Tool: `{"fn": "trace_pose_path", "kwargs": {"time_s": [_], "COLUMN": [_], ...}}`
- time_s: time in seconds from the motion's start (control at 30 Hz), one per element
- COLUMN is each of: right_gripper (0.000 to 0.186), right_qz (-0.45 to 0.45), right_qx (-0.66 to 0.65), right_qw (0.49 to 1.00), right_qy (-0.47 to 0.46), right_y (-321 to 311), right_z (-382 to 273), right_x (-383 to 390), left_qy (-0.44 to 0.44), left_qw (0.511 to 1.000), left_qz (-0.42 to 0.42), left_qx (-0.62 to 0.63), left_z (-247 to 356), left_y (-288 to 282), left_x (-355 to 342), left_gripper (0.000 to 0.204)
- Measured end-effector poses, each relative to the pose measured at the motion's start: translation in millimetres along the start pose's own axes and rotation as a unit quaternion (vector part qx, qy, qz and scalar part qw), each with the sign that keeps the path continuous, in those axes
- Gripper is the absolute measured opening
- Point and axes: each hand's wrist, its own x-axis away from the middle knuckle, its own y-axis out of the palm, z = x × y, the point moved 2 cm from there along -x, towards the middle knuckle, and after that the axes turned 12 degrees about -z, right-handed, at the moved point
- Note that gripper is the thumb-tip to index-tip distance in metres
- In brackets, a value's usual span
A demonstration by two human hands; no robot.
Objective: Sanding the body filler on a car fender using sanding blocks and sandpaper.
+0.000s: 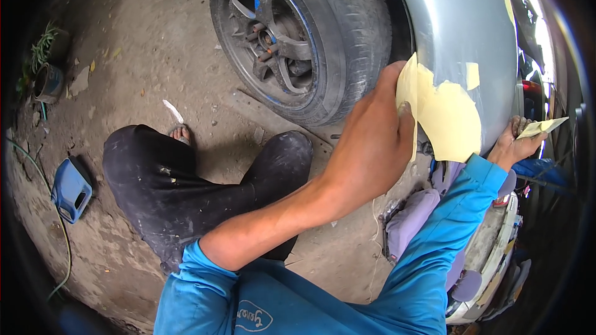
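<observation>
Yellow sheet: lies flat on the silver fender, just behind the tyre; its lower edge hangs past the fender's rim.
Left hand: fingers closed over the sheet's left edge, thumb side pressing it to the metal; the sheet spreads rightward from the fingertips.
Right hand: pinches a small folded yellow piece, fingers curled shut on it, just right of the sheet's lower corner.
Room: open dirt ground to the left of the tyre; tight on the right, where car parts crowd.
Nearby: wheel above the left hand; the person's knees below it; a blue box well off to the left; pale trim pieces under the right forearm.
</observation>
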Motion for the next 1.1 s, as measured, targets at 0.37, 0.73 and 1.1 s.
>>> {"fn": "trace_pose_path", "kwargs": {"time_s": [0.37, 0.73, 1.1], "right_gripper": [0.043, 0.044, 0.038], "right_qz": [0.038, -0.006, 0.026], "right_qx": [0.010, 0.004, 0.022], "right_qw": [0.999, 1.000, 0.999], "right_qy": [0.013, 0.014, -0.005], "right_y": [-19.0, -27.7, 15.6], "right_z": [4.5, 8.9, 1.1], "right_x": [-4.9, -7.2, 6.8], "left_qy": [-0.010, -0.035, -0.035], "left_qw": [0.999, 0.999, 0.999], "left_qz": [-0.031, 0.019, -0.009], "left_qx": [-0.014, 0.023, 0.029], "left_z": [7.2, 11.5, -1.0], "left_y": [1.5, -11.7, -0.1], "left_x": [-6.9, 16.8, -7.7], "left_gripper": [0.043, 0.039, 0.034]}}
